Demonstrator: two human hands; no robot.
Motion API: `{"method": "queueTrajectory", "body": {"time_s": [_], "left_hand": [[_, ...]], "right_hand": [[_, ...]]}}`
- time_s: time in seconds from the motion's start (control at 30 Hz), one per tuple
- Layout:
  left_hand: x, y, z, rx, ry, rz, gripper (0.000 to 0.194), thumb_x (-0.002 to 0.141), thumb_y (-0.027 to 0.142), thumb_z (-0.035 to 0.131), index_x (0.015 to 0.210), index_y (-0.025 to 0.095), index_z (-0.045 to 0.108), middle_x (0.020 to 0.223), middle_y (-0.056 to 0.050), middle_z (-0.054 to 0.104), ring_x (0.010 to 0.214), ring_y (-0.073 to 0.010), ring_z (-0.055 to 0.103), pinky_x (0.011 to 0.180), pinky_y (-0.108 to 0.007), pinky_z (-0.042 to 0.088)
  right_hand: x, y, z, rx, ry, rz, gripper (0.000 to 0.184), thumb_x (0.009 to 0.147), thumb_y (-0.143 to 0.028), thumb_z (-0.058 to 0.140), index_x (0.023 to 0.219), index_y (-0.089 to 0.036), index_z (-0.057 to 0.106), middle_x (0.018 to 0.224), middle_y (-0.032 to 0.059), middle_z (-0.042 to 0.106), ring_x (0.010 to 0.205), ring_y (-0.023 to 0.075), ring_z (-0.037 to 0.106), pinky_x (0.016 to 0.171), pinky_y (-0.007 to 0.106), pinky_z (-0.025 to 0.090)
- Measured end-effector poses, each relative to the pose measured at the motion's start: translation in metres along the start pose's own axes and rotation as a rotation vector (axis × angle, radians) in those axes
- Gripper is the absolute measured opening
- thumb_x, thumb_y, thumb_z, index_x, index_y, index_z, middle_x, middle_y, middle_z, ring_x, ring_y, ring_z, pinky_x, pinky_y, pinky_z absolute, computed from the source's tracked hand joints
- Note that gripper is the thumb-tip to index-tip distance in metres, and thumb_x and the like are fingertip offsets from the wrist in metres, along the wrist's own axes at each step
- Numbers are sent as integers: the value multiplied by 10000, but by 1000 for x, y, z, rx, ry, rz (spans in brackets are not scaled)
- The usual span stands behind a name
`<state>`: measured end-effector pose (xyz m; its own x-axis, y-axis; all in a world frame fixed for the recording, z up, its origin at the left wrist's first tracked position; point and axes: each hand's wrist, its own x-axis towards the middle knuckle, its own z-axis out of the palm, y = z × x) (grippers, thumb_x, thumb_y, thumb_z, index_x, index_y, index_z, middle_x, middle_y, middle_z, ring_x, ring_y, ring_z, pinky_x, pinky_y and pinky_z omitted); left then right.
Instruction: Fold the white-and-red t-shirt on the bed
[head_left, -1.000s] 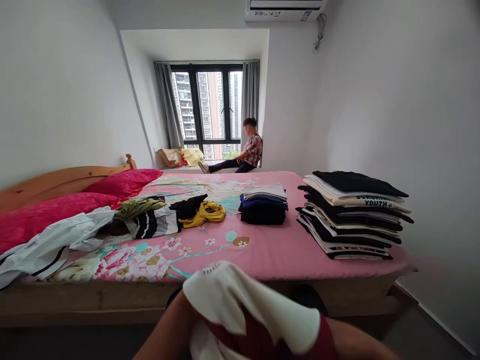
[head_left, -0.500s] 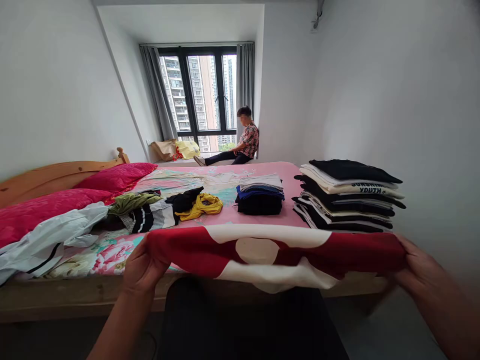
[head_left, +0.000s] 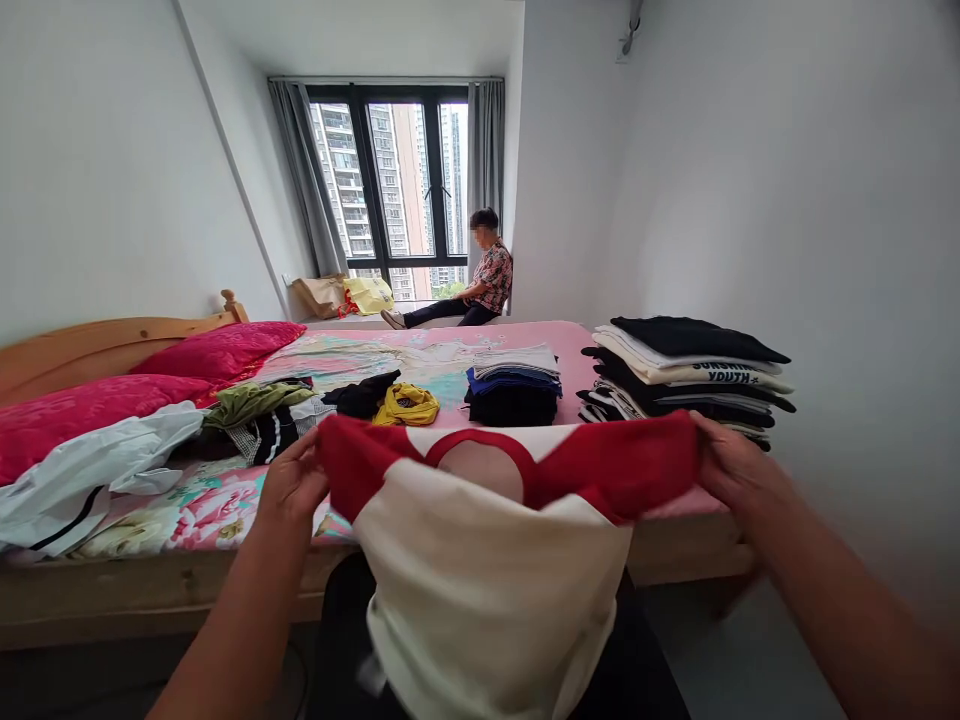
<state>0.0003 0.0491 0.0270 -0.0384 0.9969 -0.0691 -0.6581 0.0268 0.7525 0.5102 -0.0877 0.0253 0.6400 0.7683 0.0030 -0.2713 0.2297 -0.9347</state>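
A cream T-shirt with red sleeves and a red collar (head_left: 487, 570) hangs stretched between my hands, in front of the bed's near edge. My left hand (head_left: 296, 480) pinches the end of one red sleeve. At the other sleeve end, my right hand (head_left: 731, 460) grips the cloth. The neck opening faces up between the sleeves, and the body of the shirt drops over my dark-clad lap, its lower hem out of frame. Beyond the shirt stand a small folded pile (head_left: 514, 390) and a taller stack of folded clothes (head_left: 694, 375).
Loose clothes lie at the left of the bed: a white garment (head_left: 112, 470), a green one (head_left: 251, 402) and a yellow one (head_left: 406, 404). Magenta pillows (head_left: 217, 350) rest by the wooden headboard (head_left: 120, 340). A person (head_left: 491, 275) sits on the window ledge near bags (head_left: 322, 295).
The shirt has been lifted and its body has swung down, showing the cream front. My hands have come closer together, the right one moving inward.
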Motion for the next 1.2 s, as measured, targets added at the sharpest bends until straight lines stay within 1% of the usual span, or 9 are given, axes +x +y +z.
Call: {"method": "queueTrajectory", "body": {"time_s": [0.1, 0.17, 0.33, 0.43, 0.57, 0.67, 0.83, 1.0, 1.2], "left_hand": [[32, -22, -3, 184, 20, 155, 190, 885, 173, 415, 1020, 163, 548, 925, -62, 641, 848, -131, 629, 800, -285, 510], [36, -47, -20, 405, 70, 126, 235, 833, 211, 523, 1067, 190, 533, 999, -61, 625, 869, -134, 614, 769, -279, 494], [-12, -124, -68, 710, -11, 17, 332, 575, 229, 748, 880, 132, 662, 921, -93, 662, 848, -221, 606, 829, -386, 460], [-44, -166, -86, 929, -146, 158, 242, 596, 186, 678, 836, 167, 706, 939, -79, 669, 960, -259, 580, 972, -441, 377], [-49, -199, -90, 1454, -317, 641, 519, 679, 69, 491, 1159, 216, 619, 1291, -90, 540, 1215, -269, 456, 1031, -462, 325], [-35, -205, -84, 1655, -323, 744, 514, 671, 18, 434, 1117, 195, 617, 1312, -109, 522, 1244, -283, 434, 1007, -477, 337], [-28, -198, -81, 1554, -356, 726, 175, 761, 161, 482, 884, 183, 605, 991, -89, 647, 982, -243, 576, 888, -412, 428], [-55, -188, -106, 1343, -160, 647, 235, 838, 361, 464, 958, 186, 566, 919, -71, 640, 860, -207, 600, 776, -324, 473], [-83, -191, -142, 1343, -28, 370, 366, 823, 468, 479, 1052, 227, 633, 1005, -35, 689, 925, -209, 637, 791, -289, 486]], "right_hand": [[32, 36, 14, -51, -10, -2, 150, 777, -298, 481, 880, -233, 569, 993, 47, 661, 846, 149, 631, 688, 295, 524], [37, 72, 13, -157, 4, -2, 226, 744, -354, 506, 939, -245, 542, 1033, 50, 650, 845, 159, 625, 661, 310, 517], [-2, 169, -6, -476, -115, -53, 277, 584, -289, 570, 836, -188, 625, 884, 77, 663, 826, 216, 599, 785, 403, 487], [-26, 200, -13, -625, -177, -198, 326, 595, -244, 495, 881, -197, 645, 965, 72, 652, 964, 238, 565, 963, 449, 388], [-22, 206, -5, -769, -225, -395, 404, 637, -186, 431, 992, -185, 624, 1129, 84, 601, 1141, 233, 473, 1071, 425, 277], [-6, 203, 6, -856, -288, -457, 482, 608, -119, 417, 1042, -190, 614, 1176, 67, 593, 1170, 213, 458, 1083, 383, 263], [4, 210, 7, -959, -315, -402, 448, 569, -112, 455, 963, -205, 648, 1012, 65, 656, 972, 239, 542, 919, 393, 383], [-20, 212, -16, -943, -224, -383, 103, 635, -246, 506, 678, -198, 586, 746, 33, 600, 787, 204, 519, 787, 339, 392], [-62, 216, -54, -797, 9, -287, 258, 725, -433, 469, 792, -190, 519, 686, -2, 542, 626, 154, 480, 613, 274, 398]]}}
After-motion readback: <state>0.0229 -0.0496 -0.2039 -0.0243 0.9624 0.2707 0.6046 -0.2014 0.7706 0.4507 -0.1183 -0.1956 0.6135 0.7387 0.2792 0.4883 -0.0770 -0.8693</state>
